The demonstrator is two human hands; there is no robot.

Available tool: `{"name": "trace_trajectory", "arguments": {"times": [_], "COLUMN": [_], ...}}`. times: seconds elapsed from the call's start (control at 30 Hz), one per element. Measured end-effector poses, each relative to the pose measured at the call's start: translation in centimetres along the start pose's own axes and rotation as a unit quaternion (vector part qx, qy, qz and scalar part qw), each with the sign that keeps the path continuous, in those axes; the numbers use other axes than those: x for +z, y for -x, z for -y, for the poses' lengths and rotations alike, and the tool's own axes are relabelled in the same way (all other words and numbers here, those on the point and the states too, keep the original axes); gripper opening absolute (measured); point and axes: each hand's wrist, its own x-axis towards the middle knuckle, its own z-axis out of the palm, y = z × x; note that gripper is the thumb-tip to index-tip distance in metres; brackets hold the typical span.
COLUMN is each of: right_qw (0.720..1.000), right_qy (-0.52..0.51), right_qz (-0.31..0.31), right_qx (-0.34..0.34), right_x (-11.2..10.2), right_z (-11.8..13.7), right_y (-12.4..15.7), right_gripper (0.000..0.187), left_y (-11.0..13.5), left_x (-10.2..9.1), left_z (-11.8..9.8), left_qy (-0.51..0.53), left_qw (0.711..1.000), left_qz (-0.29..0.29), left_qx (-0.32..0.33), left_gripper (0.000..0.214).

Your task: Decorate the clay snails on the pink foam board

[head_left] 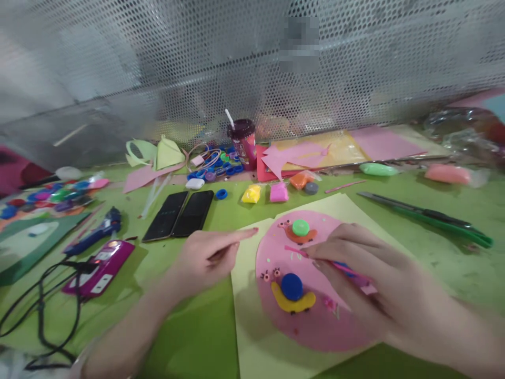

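A disc (315,279) lies on a sheet (254,337), with phones (193,215) to its left, a cutter (430,215) right, a cup (245,147) behind.

A smooth, matt surface is presented by the pink disc (315,334) and by the pale yellow paper sheet (250,342), while smooth plastic is seen in the blue cap (291,287) and the green cap (301,227). The rear panel (189,68) is made of perforated metal, and glossy magenta plastic is shown by the power strip (113,267). The phones (193,213) are faced in glossy black, and the yellow packet (251,193) is wrapped in shiny plastic film.
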Motion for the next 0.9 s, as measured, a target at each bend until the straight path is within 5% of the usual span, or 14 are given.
{"name": "trace_trajectory", "arguments": {"times": [0.13,0.37,0.57,0.77,0.9], "right_qw": [0.998,0.989,0.983,0.974,0.964], "right_qy": [0.033,0.068,0.053,-0.005,0.058], "right_qz": [-0.047,-0.098,-0.145,-0.015,-0.037], "right_qx": [-0.038,-0.086,-0.102,-0.227,-0.255], "right_x": [-1.6,-2.3,-2.1,-2.6,-1.5], "right_z": [-0.8,-3.7,-4.9,-3.9,-3.4], "right_y": [-0.8,-2.0,0.1,2.8,4.0], "right_gripper": [0.017,0.025,0.022,0.028,0.023], "left_y": [-1.1,-6.6,-7.4,-4.6,-3.7], "left_x": [0.3,3.4,5.2,6.4,6.2], "left_z": [-0.8,-2.3,-4.0,-6.0,-6.5], "left_qy": [0.158,0.45,0.475,0.469,0.446], "left_qw": [0.979,0.867,0.856,0.854,0.867], "left_qz": [0.026,0.011,-0.008,0.005,-0.022], "left_qx": [-0.127,-0.215,-0.204,-0.226,-0.223], "left_gripper": [0.042,0.05,0.023,0.026,0.021]}}
